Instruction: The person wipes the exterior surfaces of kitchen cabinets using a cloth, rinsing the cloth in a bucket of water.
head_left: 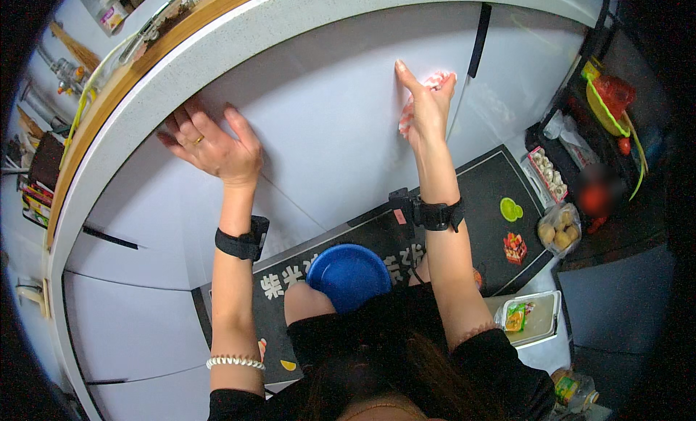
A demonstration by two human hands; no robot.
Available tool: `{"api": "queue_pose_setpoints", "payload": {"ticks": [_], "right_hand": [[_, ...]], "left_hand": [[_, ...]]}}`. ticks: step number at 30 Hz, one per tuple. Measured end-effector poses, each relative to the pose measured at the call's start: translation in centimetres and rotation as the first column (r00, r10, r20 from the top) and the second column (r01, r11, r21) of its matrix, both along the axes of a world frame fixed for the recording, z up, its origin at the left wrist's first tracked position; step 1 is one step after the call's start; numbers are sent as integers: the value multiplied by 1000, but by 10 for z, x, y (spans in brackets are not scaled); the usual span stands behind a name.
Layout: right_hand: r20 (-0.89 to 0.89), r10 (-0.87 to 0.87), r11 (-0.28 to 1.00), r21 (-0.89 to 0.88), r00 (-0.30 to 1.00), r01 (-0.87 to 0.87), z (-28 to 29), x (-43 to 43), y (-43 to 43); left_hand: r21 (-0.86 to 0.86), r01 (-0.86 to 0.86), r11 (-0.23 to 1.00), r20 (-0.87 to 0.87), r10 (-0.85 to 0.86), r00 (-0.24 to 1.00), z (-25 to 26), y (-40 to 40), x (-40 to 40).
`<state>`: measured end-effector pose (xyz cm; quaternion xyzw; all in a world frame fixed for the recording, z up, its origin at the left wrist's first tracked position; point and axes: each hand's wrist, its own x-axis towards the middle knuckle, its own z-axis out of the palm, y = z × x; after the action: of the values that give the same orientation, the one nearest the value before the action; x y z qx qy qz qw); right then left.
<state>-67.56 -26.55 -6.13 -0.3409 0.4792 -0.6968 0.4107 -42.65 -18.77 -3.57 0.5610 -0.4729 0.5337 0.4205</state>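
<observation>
My right hand [432, 105] holds a pink-and-white striped cloth [406, 119] against a white cabinet door [337, 84]. The cloth is bunched under the palm, with one end showing past the fingers. My left hand [215, 141] rests with spread fingers on the cabinet front, just under the edge of the light stone countertop [157, 100]; its fingertips are in shadow. A gold ring is on one of its fingers. Below and between my arms, a blue plastic basin [350, 271] stands on the dark floor mat [473, 192].
Black handles [480, 40] stick out from the cabinet fronts. On the right are a box of garlic [547, 173], a bag of potatoes [560, 229] and a yellow-green basket [606, 105]. A clear plastic bin [533, 317] and an oil bottle [573, 391] stand nearer me.
</observation>
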Motion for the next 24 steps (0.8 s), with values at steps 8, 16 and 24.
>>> {"api": "queue_pose_setpoints", "payload": {"ticks": [8,16,24], "right_hand": [[-38,-13,999,-41,999,11,-3,-1,-4],[-72,-26,1000,-18,997,25,0,0,-3],[-122,-58,997,-54,991,51,-2,-8,-3]], "left_hand": [[-24,-24,999,38,25,999,-1,-1,2],[-5,16,1000,-5,-16,1000,1,1,-2],[-26,43,999,9,-43,999,7,-4,-11]]}}
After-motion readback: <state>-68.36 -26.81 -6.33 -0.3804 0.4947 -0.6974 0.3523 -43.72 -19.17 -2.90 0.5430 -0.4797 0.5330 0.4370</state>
